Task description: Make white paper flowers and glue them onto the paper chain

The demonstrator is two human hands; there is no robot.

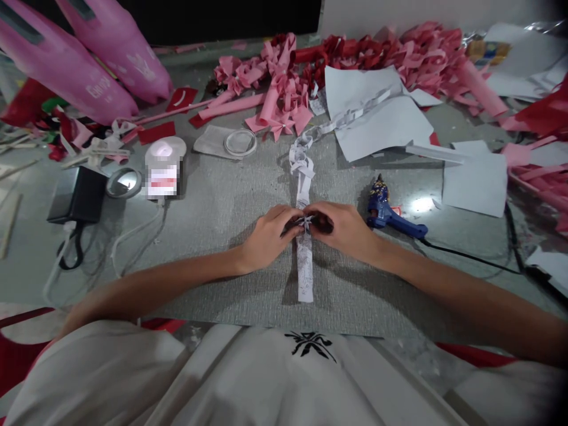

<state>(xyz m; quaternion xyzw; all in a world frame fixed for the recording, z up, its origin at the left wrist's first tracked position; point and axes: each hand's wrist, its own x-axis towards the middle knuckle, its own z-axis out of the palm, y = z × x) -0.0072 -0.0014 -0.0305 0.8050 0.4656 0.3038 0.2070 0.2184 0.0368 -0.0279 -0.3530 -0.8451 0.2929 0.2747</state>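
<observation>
In the middle of the table, both my hands meet over a small folded paper star. My left hand pinches its left side, fingers closed. From the right, my right hand grips the other side between thumb and fingers. Beneath them lies a long white paper strip with printed or drawn marks, its near end pointing at me. Beyond my hands, curled white paper loops continue toward the back. My fingertips cover part of the star.
A blue glue gun lies right, its black cord trailing away. White sheets and heaps of pink paper pieces fill the back. At left are pink bottles, a black box, a tape roll and a white cable.
</observation>
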